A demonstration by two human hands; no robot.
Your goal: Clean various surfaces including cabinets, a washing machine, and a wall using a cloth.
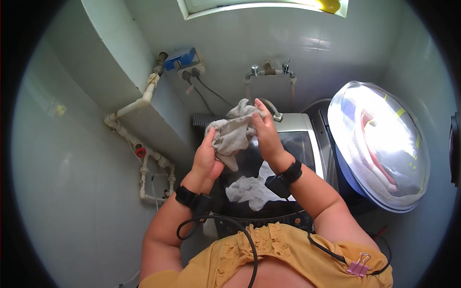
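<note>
Above the washing machine (295, 144) I hold up a crumpled light-grey cloth (233, 137), with one pointed end hanging down. It could be a sock or a small towel; its exact kind does not show. My left hand (207, 156) grips its left side, thumb on top. My right hand (267, 132) pinches its upper right edge between thumb and fingers. Below, a white cloth (249, 189) lies rumpled on the machine's dark lid, partly behind my right wrist. Neither hand touches it.
Right of the machine stands a blue basin (353, 175) with a white mesh piece (384, 139) leaning over it. Taps (269, 71) and plugged-in sockets (191, 69) are on the far wall. White pipes (127, 109) run along the left. A black cable (245, 230) loops near my left forearm.
</note>
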